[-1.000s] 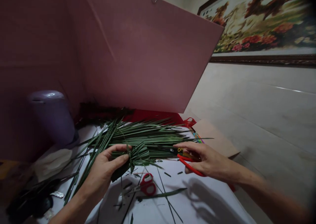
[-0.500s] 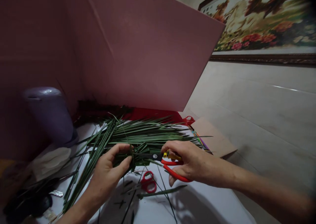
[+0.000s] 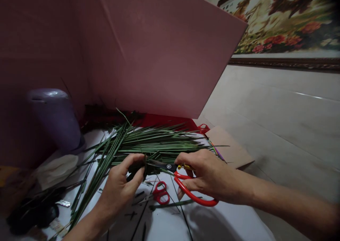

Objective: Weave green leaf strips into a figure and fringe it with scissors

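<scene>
While my left fingers [image 3: 137, 177] pinched the leaf [image 3: 153, 170], I held the scissors [image 3: 171, 167] in my right fingers [image 3: 185, 157].

Leaf pile [image 3: 159, 142]: on the table [image 3: 164, 225], beyond the left hand [image 3: 120, 184] and right hand [image 3: 204, 172].
Small scissors [image 3: 159, 192]: on the table, before the pile (loose strips [image 3: 183, 202] near them).
Container [image 3: 57, 120]: left of pile.
Cardboard [image 3: 231, 147]: right of pile.
Panel [image 3: 159, 57]: behind.
Framed picture [image 3: 287, 39]: on wall [image 3: 287, 120], right.

Larger scissors [image 3: 170, 167] now closer to leafwork [image 3: 154, 170]
</scene>
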Tool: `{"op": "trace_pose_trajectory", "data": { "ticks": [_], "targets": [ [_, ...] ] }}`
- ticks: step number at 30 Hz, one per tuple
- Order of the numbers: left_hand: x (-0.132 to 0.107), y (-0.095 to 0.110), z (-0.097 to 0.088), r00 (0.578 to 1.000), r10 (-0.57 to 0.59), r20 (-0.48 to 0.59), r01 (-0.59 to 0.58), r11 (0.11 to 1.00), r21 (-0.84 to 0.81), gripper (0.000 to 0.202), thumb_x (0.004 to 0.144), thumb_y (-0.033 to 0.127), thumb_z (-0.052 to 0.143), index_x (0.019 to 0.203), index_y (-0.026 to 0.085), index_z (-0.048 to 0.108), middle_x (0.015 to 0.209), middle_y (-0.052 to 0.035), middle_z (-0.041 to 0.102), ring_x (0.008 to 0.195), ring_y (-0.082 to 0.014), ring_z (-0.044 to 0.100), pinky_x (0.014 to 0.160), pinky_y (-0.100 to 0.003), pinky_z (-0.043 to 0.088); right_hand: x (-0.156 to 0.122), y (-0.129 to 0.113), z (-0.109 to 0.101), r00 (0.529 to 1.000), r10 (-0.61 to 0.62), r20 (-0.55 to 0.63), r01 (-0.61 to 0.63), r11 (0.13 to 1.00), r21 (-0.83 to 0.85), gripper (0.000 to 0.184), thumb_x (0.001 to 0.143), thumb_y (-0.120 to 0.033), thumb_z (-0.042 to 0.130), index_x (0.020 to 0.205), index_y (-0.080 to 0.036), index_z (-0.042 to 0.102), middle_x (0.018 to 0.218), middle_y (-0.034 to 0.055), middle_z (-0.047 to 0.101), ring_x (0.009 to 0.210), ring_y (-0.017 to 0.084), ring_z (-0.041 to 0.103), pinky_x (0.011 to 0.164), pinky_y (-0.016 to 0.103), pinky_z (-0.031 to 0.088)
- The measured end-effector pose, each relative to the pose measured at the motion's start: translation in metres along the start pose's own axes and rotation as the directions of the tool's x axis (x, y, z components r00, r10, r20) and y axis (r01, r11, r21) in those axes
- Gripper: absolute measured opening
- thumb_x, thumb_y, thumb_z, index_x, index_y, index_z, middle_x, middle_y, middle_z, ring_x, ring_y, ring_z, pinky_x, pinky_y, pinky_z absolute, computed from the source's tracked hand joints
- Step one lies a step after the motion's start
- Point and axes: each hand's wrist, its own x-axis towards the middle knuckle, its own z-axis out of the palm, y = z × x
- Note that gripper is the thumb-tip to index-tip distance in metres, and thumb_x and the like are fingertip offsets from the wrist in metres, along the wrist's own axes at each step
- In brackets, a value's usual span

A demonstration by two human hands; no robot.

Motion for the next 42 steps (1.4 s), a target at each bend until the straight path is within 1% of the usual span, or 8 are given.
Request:
{"op": "trace_pose_trajectory", "data": {
  "ticks": [5, 10, 18, 23, 29, 32, 37, 42],
  "targets": [
    [0.000, -0.004, 0.001, 0.998, 0.058, -0.006, -0.058, 0.998, 0.035, 0.016, 0.078, 0.023, 0.055, 0.094, 0.021, 0.058, 0.087, -0.0015, 0.069, 0.078, -0.0169, 0.063, 0.070, -0.027, 0.048, 0.001, -0.004, -0.003, 1.000, -0.026, 0.003, 0.026, 0.999, -0.032, 0.014, 0.070, -0.024, 0.067, 0.073, -0.018, 0.055, 0.055, -0.0046, 0.050, 0.050, 0.009, 0.038, 0.048, 0.020, 0.026],
    [-0.001, -0.007, 0.000, 0.994, 0.109, -0.018, -0.108, 0.993, 0.049, 0.017, 0.078, 0.021, 0.054, 0.094, 0.021, 0.058, 0.088, -0.0005, 0.069, 0.079, -0.0156, 0.064, 0.070, -0.027, 0.050, 0.001, -0.007, -0.006, 0.998, -0.046, 0.043, 0.048, 0.998, -0.028, 0.013, 0.072, -0.023, 0.066, 0.077, -0.016, 0.056, 0.060, -0.0028, 0.055, 0.054, 0.008, 0.043, 0.051, 0.020, 0.028],
    [0.001, -0.006, 0.000, 0.994, 0.112, -0.021, -0.109, 0.990, 0.089, 0.018, 0.077, 0.020, 0.054, 0.094, 0.019, 0.059, 0.087, -0.0017, 0.071, 0.079, -0.0157, 0.066, 0.071, -0.028, 0.052, 0.001, -0.005, -0.004, 0.995, -0.081, 0.050, 0.083, 0.995, -0.052, 0.011, 0.073, -0.020, 0.064, 0.080, -0.015, 0.057, 0.062, -0.0025, 0.057, 0.053, 0.008, 0.044, 0.050, 0.020, 0.027],
    [0.001, -0.007, 0.001, 0.992, 0.120, -0.028, -0.116, 0.987, 0.109, 0.019, 0.076, 0.021, 0.055, 0.094, 0.019, 0.060, 0.089, -0.0030, 0.072, 0.081, -0.0167, 0.066, 0.072, -0.029, 0.053, 0.003, -0.007, -0.004, 0.996, -0.075, 0.043, 0.079, 0.991, -0.104, 0.008, 0.074, -0.020, 0.062, 0.077, -0.015, 0.058, 0.057, -0.0039, 0.053, 0.049, 0.007, 0.040, 0.049, 0.020, 0.024],
    [0.000, -0.009, 0.001, 0.991, 0.131, -0.024, -0.128, 0.984, 0.121, 0.019, 0.077, 0.021, 0.055, 0.095, 0.019, 0.060, 0.090, -0.0024, 0.072, 0.081, -0.0165, 0.066, 0.072, -0.028, 0.053, 0.003, -0.007, -0.005, 0.994, -0.098, 0.053, 0.104, 0.986, -0.128, 0.009, 0.076, -0.022, 0.060, 0.076, -0.015, 0.054, 0.060, -0.0033, 0.054, 0.052, 0.007, 0.038, 0.050, 0.021, 0.024],
    [0.000, -0.010, 0.001, 0.983, 0.182, -0.029, -0.176, 0.972, 0.155, 0.020, 0.077, 0.019, 0.055, 0.096, 0.018, 0.060, 0.088, -0.0025, 0.072, 0.079, -0.0157, 0.067, 0.070, -0.027, 0.053, 0.002, -0.007, -0.007, 0.993, -0.103, 0.064, 0.109, 0.988, -0.110, 0.008, 0.075, -0.020, 0.060, 0.077, -0.016, 0.054, 0.058, -0.0048, 0.050, 0.050, 0.007, 0.035, 0.049, 0.021, 0.023],
    [0.001, -0.010, 0.001, 0.944, 0.331, -0.013, -0.317, 0.915, 0.249, 0.020, 0.076, 0.015, 0.055, 0.095, 0.014, 0.060, 0.085, -0.0056, 0.072, 0.076, -0.0155, 0.067, 0.070, -0.024, 0.054, 0.003, -0.007, -0.015, 0.993, -0.073, 0.097, 0.078, 0.995, -0.058, 0.012, 0.075, -0.023, 0.063, 0.085, -0.017, 0.058, 0.055, -0.0060, 0.046, 0.049, 0.007, 0.032, 0.048, 0.020, 0.022],
    [0.002, -0.008, 0.001, 0.926, 0.376, 0.022, -0.367, 0.888, 0.277, 0.020, 0.076, 0.013, 0.054, 0.095, 0.013, 0.059, 0.084, -0.0063, 0.072, 0.075, -0.0149, 0.067, 0.071, -0.023, 0.053, 0.006, -0.009, -0.026, 0.989, -0.068, 0.134, 0.081, 0.992, -0.092, 0.015, 0.073, -0.029, 0.066, 0.076, -0.017, 0.058, 0.047, -0.0081, 0.039, 0.046, 0.007, 0.028, 0.045, 0.021, 0.018]
  ]
}}
